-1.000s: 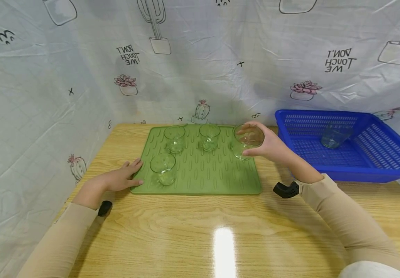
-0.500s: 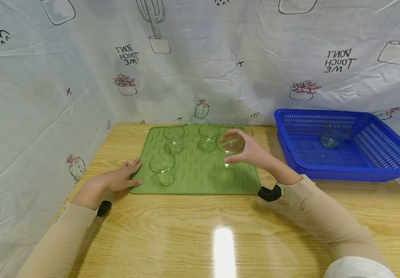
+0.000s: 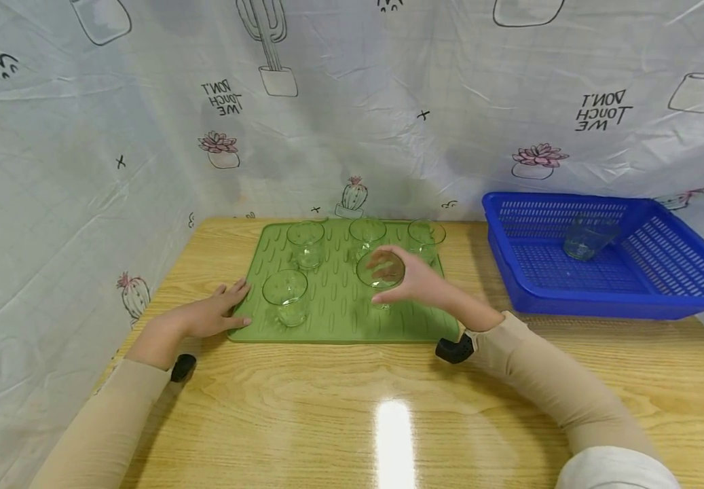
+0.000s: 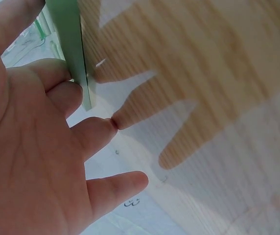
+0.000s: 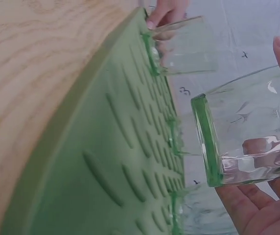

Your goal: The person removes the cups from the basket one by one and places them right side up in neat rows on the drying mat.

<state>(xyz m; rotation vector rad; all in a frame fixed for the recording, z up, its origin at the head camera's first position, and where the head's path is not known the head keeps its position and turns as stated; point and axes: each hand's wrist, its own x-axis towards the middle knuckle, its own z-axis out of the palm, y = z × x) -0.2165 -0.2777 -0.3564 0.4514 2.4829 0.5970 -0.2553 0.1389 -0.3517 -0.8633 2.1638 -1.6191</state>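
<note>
In the head view my right hand [image 3: 411, 277] grips a clear drinking glass [image 3: 379, 273], thumb on the near side and fingers round the far side. The right wrist view shows this glass [image 5: 250, 129] upright, its base raised off the green ribbed drying mat [image 3: 339, 327]. My left hand [image 3: 216, 314] rests on the mat's left edge with fingers spread. Just right of it stands one glass [image 3: 286, 293]. Along the back of the mat stand a left glass [image 3: 306, 248], a middle glass [image 3: 366, 234] and a right glass [image 3: 426, 239].
A blue plastic basket [image 3: 608, 304] stands right of the mat, with one glass [image 3: 588, 238] tilted inside. Under everything lies a wooden table [image 3: 303, 407]. A printed white sheet [image 3: 352, 102] hangs behind and at the left.
My right hand has carried the held glass from above the mat's back right toward its front middle. The back right glass has come into view. My left hand has stayed in place.
</note>
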